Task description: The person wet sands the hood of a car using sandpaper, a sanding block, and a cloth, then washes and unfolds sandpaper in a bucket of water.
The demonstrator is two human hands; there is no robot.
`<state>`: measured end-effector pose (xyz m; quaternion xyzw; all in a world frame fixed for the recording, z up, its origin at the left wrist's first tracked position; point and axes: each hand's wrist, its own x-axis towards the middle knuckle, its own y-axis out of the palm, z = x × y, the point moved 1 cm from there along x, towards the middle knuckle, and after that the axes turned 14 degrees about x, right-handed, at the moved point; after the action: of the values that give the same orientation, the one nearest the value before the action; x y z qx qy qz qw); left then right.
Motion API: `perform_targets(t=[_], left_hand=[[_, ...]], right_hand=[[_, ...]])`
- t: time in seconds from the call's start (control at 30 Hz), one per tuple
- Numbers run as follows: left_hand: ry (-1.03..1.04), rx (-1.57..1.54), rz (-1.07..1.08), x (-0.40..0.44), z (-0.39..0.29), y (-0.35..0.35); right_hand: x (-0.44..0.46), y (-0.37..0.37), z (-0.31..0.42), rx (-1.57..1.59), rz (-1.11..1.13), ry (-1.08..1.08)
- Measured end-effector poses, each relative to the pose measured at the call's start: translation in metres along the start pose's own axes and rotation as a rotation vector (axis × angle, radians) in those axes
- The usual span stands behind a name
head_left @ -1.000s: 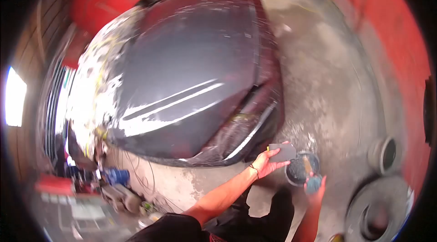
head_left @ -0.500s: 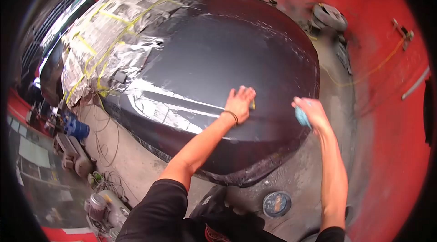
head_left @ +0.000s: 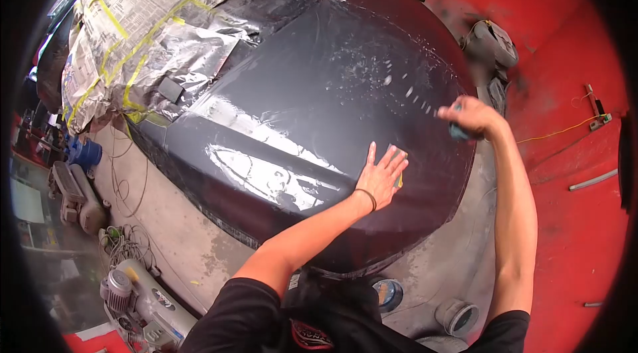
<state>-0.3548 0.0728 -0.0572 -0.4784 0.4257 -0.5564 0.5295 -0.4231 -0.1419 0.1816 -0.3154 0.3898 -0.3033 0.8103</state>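
My left hand (head_left: 383,177) lies on the dark hood (head_left: 286,87) of a car, its fingers stretched out and spread. A yellow pad (head_left: 399,181) shows at its thumb side; most of it is hidden under the palm. To the right, my right hand (head_left: 473,117) is raised over the hood's far edge, closed around a blue-green cloth (head_left: 460,132), mostly covered by the fingers. Streaks of water (head_left: 417,100) fly leftward in a line from that hand, and wet drops dot the hood's upper part.
Newspaper sheets (head_left: 139,14) with yellow tape cover the car's upper left, with a small dark block (head_left: 171,90) on them. By my feet stand a bucket (head_left: 389,294) and a grey container (head_left: 457,317). An air compressor (head_left: 149,300) and cables are at left; a red wall (head_left: 571,220) at right.
My view has shifted. My right hand has swung up and outward with the cloth, and water now sprays across the hood. My left hand's fingers have spread, with the pad still under it.
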Motion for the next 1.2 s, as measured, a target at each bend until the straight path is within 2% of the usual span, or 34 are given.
perform_targets(t=[0.07, 0.13, 0.17, 0.23, 0.27, 0.33, 0.4, 0.47, 0.53, 0.57, 0.63, 0.67, 0.7, 0.73, 0.83, 0.9, 0.93, 1.0, 1.07, 1.17, 1.2], left_hand=[[0.015, -0.035, -0.011, -0.008, -0.003, -0.002], [0.015, -0.025, -0.03, -0.006, -0.006, 0.0], [0.019, -0.033, -0.015, -0.006, -0.007, 0.0], [0.062, -0.008, -0.047, -0.011, -0.006, 0.004], [0.088, 0.0, -0.069, -0.011, -0.004, 0.007], [0.177, -0.016, -0.044, -0.019, 0.003, 0.006], [0.245, 0.039, -0.011, -0.018, 0.008, 0.003], [0.275, 0.01, 0.02, 0.01, 0.011, 0.002], [0.247, 0.065, 0.026, 0.071, 0.012, 0.003], [0.233, 0.085, 0.032, 0.098, 0.01, 0.009], [0.188, 0.091, 0.049, 0.148, 0.003, 0.026], [0.165, 0.097, 0.055, 0.162, -0.005, 0.031], [0.194, 0.111, 0.049, 0.152, -0.013, 0.031], [0.29, 0.11, 0.061, 0.132, -0.023, 0.027], [0.544, 0.117, 0.134, 0.058, -0.04, 0.004], [0.627, 0.2, 0.245, 0.065, -0.04, 0.0], [0.66, 0.229, 0.231, 0.084, -0.039, 0.003], [0.607, 0.22, 0.094, 0.144, -0.05, 0.016], [0.498, 0.199, 0.076, 0.21, -0.068, 0.037], [0.466, 0.194, 0.097, 0.198, -0.09, 0.039], [0.565, 0.215, 0.07, 0.163, -0.092, 0.03]], right_hand=[[0.04, 0.02, -0.021, -0.217, 0.122, -0.012], [0.053, 0.041, 0.016, -0.127, 0.305, 0.0], [0.047, 0.045, 0.048, 0.056, 0.385, -0.13], [0.046, 0.046, 0.078, 0.732, 0.383, -0.42], [0.032, 0.04, 0.085, 0.836, 0.204, -0.448], [0.016, 0.025, 0.062, 0.883, 0.055, -0.587], [0.002, 0.024, -0.007, 0.815, -0.066, -0.617], [0.006, 0.066, -0.115, 0.846, -0.4, -0.591], [-0.002, 0.144, -0.226, 1.06, -0.678, -0.294], [-0.019, 0.183, -0.271, 0.986, -0.812, -0.04], [-0.041, 0.265, -0.345, 0.843, -1.044, 0.175], [-0.056, 0.289, -0.352, 0.851, -1.047, 0.26], [-0.068, 0.308, -0.353, 0.774, -1.082, 0.212], [-0.072, 0.321, -0.348, 0.699, -1.121, 0.154], [-0.074, 0.322, -0.322, 0.78, -1.127, 0.181], [-0.063, 0.336, -0.319, 0.766, -1.221, 0.173], [-0.058, 0.337, -0.32, 0.746, -1.272, 0.173], [-0.057, 0.341, -0.324, 0.808, -1.29, 0.159], [-0.066, 0.337, -0.323, 0.913, -1.295, 0.118], [-0.096, 0.351, -0.329, 1.078, -1.305, 0.136], [-0.107, 0.359, -0.334, 1.156, -1.328, 0.132]])
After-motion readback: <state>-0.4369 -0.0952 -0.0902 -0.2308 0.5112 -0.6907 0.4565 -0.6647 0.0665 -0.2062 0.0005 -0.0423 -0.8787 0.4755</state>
